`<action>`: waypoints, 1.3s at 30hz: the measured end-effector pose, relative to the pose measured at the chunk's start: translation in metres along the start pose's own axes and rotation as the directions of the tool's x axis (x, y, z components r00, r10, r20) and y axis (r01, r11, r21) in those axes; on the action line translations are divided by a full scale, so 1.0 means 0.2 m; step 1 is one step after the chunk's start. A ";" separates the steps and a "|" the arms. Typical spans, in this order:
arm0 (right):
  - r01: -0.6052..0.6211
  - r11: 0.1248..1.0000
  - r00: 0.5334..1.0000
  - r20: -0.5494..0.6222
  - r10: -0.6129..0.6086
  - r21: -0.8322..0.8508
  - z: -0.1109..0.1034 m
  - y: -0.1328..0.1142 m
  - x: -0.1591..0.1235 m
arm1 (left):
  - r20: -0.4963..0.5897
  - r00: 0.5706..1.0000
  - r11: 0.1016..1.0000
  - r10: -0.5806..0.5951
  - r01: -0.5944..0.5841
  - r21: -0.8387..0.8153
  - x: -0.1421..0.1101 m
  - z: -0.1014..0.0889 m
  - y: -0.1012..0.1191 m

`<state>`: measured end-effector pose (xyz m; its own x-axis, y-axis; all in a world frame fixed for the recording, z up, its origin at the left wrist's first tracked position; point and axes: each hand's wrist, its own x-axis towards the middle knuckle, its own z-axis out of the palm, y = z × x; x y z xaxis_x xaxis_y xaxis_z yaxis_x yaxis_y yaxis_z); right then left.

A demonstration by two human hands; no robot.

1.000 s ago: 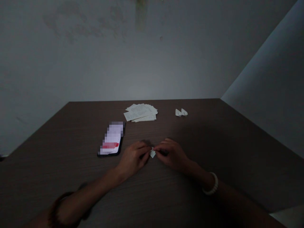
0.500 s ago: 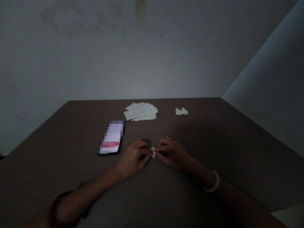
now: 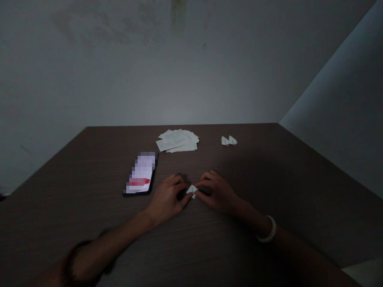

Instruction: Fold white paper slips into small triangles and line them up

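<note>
A small folded piece of white paper [image 3: 192,190] sits between my two hands, low over the table. My left hand [image 3: 170,197] has its fingertips closed on the paper's left side. From the other side, my right hand [image 3: 216,191] pinches the right edge between thumb and forefinger. The paper shows a pointed top and slanting sides; its lower part is partly covered by my fingertips. Farther back on the right lies a folded white paper bow shape [image 3: 229,140], apart from both hands.
A fanned stack of printed paper slips [image 3: 178,140] lies at the back middle. To the left of my left hand is a phone [image 3: 140,173] with its screen lit. The dark wooden table [image 3: 89,167] meets a wall [image 3: 179,79] behind.
More of the folded paper shows now, as a wider pointed shape. The fingers of both hands have shifted slightly around it. The phone, slips and paper bow stay in place.
</note>
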<state>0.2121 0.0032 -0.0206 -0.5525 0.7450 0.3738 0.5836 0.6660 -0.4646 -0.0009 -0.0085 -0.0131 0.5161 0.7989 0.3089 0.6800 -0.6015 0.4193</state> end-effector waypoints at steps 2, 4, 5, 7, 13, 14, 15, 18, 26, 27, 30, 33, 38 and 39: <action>-0.011 1.000 1.000 -0.008 0.011 0.019 0.00 0.00 0.00 | 0.011 1.000 0.999 0.004 -0.004 -0.038 0.01 0.00 -0.01; -0.023 0.998 0.999 -0.022 0.024 0.050 0.01 0.00 0.00 | 0.030 1.000 0.996 0.006 -0.003 -0.089 0.01 0.00 -0.01; -0.028 0.997 0.999 -0.030 0.030 0.069 0.01 0.00 0.00 | 0.037 0.999 0.993 0.005 -0.001 -0.114 0.01 0.00 -0.02; -0.034 0.993 0.998 -0.046 0.040 0.112 0.01 0.00 0.00 | 0.042 0.999 0.987 -0.004 0.011 -0.159 0.02 0.00 -0.02; -0.135 0.950 0.985 -0.066 0.160 0.282 0.02 -0.03 0.00 | 0.042 0.997 0.963 -0.066 0.074 -0.259 0.02 -0.02 0.00; -0.162 0.934 0.980 -0.063 0.191 0.320 0.01 -0.03 0.01 | 0.043 0.996 0.955 -0.080 0.089 -0.282 0.02 -0.03 0.01; -0.188 0.916 0.972 -0.064 0.224 0.355 0.01 -0.04 0.01 | 0.042 0.994 0.945 -0.099 0.107 -0.308 0.02 -0.03 0.01; -0.266 0.843 0.938 -0.075 0.338 0.468 0.01 -0.04 0.01 | 0.048 0.986 0.906 -0.161 0.167 -0.388 0.02 -0.04 0.02; -0.270 0.604 0.912 -0.001 0.409 0.750 0.03 -0.02 0.02 | 0.045 0.997 0.921 -0.062 0.075 -0.383 0.03 -0.06 0.03; -0.272 0.604 0.914 0.005 0.406 0.749 0.03 -0.02 0.02 | 0.036 0.998 0.923 -0.044 0.054 -0.380 0.03 -0.06 0.03; -0.279 0.623 0.918 0.012 0.396 0.731 0.03 -0.04 0.03 | 0.009 1.000 0.922 0.008 -0.004 -0.386 0.03 -0.06 0.03; -0.273 0.649 0.929 0.018 0.370 0.710 0.02 -0.05 0.03 | -0.004 0.999 0.920 0.045 -0.043 -0.390 0.03 -0.06 0.03; -0.248 0.696 0.941 -0.003 0.338 0.675 0.02 -0.05 0.02 | -0.019 0.998 0.925 0.061 -0.063 -0.374 0.03 -0.05 0.03; -0.238 0.719 0.944 -0.020 0.330 0.654 0.02 -0.05 0.02 | -0.017 0.998 0.927 0.056 -0.059 -0.370 0.03 -0.05 0.03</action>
<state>0.2024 -0.0004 -0.0176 -0.3168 0.9238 0.2151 0.1618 0.2762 -0.9474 0.0012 -0.0071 0.0006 0.5448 0.7637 0.3463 0.4077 -0.6021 0.6864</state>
